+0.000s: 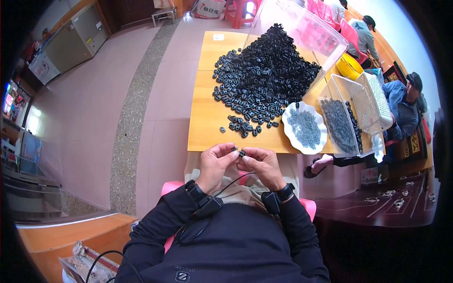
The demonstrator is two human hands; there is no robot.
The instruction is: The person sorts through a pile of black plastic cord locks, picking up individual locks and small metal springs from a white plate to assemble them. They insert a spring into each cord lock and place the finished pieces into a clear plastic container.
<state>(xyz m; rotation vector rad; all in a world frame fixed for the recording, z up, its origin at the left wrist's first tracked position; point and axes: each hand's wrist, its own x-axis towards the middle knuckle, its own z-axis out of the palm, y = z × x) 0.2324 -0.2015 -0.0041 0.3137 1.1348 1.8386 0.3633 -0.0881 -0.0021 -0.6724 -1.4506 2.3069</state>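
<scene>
At the near edge of the wooden table point(202, 132), my left hand point(216, 165) and my right hand point(265, 166) meet, fingertips almost touching. Between my right thumb and fingers is a small black plastic piece point(242, 153) with holes. My left hand pinches another small dark part point(233, 149), too small to make out fully. Just beyond, a large heap of black plastic pieces point(264, 70) spreads over the tabletop, with loose ones nearest my hands. To the right, a white scalloped dish point(289, 137) holds many small grey translucent parts point(304, 128).
A clear bin point(337, 40) lies behind the heap. Right of the dish stand a clear container point(349, 148) of dark parts, a white perforated basket point(373, 101) and a yellow bowl point(348, 66). A person point(401, 104) sits at the right; others sit farther back on pink chairs.
</scene>
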